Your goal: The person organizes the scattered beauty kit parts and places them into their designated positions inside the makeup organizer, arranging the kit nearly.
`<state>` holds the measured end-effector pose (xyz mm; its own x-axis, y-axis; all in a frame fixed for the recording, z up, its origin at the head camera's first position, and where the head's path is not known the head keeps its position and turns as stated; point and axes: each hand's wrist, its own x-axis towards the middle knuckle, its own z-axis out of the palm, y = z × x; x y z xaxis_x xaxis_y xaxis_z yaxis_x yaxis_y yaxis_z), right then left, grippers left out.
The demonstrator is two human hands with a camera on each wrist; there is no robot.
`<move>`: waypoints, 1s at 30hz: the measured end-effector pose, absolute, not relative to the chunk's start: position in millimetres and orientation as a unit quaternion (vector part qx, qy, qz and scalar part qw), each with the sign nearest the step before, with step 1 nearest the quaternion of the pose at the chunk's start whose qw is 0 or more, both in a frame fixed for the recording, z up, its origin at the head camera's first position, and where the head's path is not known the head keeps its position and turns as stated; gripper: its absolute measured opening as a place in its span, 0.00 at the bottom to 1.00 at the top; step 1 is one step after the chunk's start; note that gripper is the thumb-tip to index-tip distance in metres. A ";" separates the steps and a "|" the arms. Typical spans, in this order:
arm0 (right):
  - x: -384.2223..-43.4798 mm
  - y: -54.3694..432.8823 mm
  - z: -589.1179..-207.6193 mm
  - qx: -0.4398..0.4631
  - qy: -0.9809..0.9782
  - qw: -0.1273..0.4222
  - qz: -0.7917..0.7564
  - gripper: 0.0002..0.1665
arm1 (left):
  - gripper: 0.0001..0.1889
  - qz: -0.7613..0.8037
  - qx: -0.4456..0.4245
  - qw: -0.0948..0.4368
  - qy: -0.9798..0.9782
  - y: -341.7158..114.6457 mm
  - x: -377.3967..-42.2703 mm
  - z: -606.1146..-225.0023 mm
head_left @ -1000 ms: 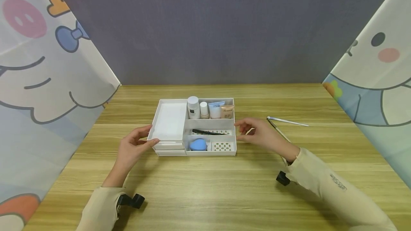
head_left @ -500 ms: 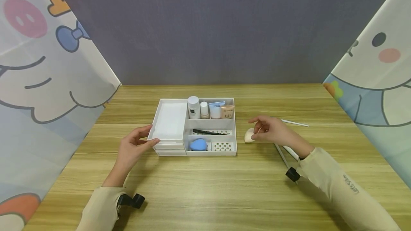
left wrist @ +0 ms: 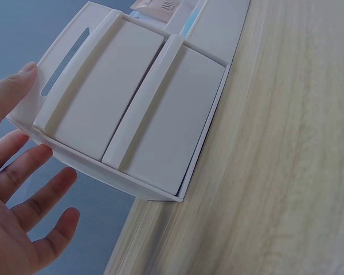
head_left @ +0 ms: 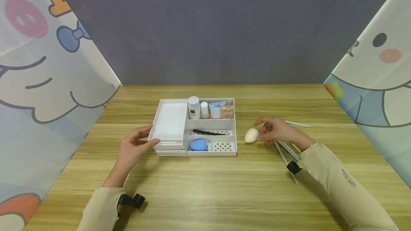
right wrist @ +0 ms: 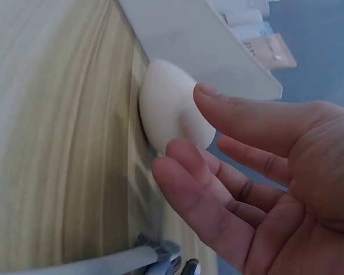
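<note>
A white storage organizer (head_left: 210, 153) sits on the wooden table. At its left corner my left hand (head_left: 136, 145) holds on lightly, thumb on the front and fingers by the side; the left wrist view has the other fingers (left wrist: 51, 189) spread loosely. To the organizer's right lies a cream egg-shaped makeup sponge (head_left: 252, 135). My right hand (head_left: 277, 131) is beside it, fingers loosely bent; in the right wrist view the thumb (right wrist: 241, 117) overlaps the sponge, and contact cannot be told.
Inside the organizer are a white bottle (head_left: 194, 108), a smaller bottle (head_left: 204, 110), blue and beige tubes (head_left: 227, 112), a black pencil-like stick (head_left: 208, 132) and a blue sponge (head_left: 198, 145). Thin sticks (head_left: 284, 154) lie partly under my right arm. A grey wall stands behind.
My right hand has drawn away from the organizer's right side, and the cream sponge has come into sight beside it. My left hand has stayed at the corner.
</note>
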<state>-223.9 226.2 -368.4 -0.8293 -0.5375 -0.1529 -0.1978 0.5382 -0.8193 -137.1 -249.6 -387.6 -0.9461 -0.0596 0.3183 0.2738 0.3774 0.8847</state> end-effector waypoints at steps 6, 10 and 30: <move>-230.4 229.4 -373.2 -0.196 0.848 0.217 -0.442 0.37 | 0.24 -0.553 -0.065 0.152 -0.817 -249.2 -136.7 -386.4; -235.6 231.1 -377.9 -0.190 0.837 0.236 -0.456 0.38 | 0.24 -0.552 -0.063 0.151 -0.818 -249.2 -136.8 -386.6; -244.3 231.7 -387.4 -0.197 0.817 0.264 -0.474 0.30 | 0.24 -0.548 -0.051 0.148 -0.822 -248.8 -137.1 -387.3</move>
